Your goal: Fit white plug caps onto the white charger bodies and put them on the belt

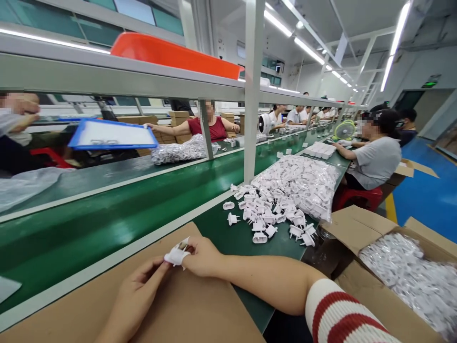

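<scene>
A person's bare left hand [141,291] angles up from below while the bare right hand [204,257] reaches in from the right, forearm nearly level, a cream-and-red striped knit sleeve [342,309] at the elbow, the two meeting above a flat brown cardboard sheet [200,312]. The left grip is pinched nearly closed, thumb and fingers on the near end of a small white plastic plug part [176,256]; the right grip is curled closed about its far end, some fingertips hidden. Beyond the grip and to its right, a loose heap of white two-pin plastic plugs [262,214] spreads over the dark green worktop [285,250], against a clear plastic bag of similar parts [303,181]. Farther right, an open brown cardboard box [352,226] holds more bagged white pieces [410,276].
</scene>
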Action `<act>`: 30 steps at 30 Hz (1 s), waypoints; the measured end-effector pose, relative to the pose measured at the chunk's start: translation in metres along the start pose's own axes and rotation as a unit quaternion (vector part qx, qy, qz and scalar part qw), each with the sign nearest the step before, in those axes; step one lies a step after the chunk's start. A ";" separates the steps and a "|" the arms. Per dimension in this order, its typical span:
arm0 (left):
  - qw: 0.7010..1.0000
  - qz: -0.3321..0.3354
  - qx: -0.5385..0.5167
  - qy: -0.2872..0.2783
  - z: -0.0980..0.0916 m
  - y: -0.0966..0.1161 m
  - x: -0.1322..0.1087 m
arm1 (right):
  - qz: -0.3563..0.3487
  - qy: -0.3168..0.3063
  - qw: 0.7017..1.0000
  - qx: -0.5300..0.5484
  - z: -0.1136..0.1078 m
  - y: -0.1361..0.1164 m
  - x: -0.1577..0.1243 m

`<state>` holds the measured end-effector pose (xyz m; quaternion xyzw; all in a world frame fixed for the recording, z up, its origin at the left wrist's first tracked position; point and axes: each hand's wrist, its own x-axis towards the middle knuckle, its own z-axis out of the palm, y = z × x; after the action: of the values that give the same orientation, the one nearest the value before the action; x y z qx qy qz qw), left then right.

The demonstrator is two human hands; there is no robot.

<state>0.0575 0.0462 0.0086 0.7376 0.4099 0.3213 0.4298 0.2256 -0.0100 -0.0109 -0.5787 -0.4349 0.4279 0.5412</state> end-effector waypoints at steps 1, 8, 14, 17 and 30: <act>1.000 -0.013 -0.016 -0.010 0.000 0.000 0.000 | -0.006 -0.006 1.000 -0.007 -0.001 0.000 0.000; 0.994 -0.039 -0.085 -0.057 0.003 -0.003 0.003 | -0.023 -0.009 1.000 -0.007 -0.003 0.001 0.001; 0.994 -0.016 -0.093 -0.050 0.007 -0.005 0.003 | -0.027 -0.018 0.999 0.025 -0.002 -0.004 0.000; 0.994 -0.011 -0.094 -0.049 0.009 -0.008 0.003 | -0.022 -0.011 0.999 0.023 -0.002 -0.010 -0.003; 0.997 0.011 -0.041 -0.071 0.004 -0.002 0.004 | -0.022 0.009 0.999 0.028 -0.003 -0.020 -0.009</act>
<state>0.0621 0.0492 0.0053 0.7449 0.3566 0.2891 0.4842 0.2250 -0.0186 0.0094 -0.5573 -0.4302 0.4224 0.5708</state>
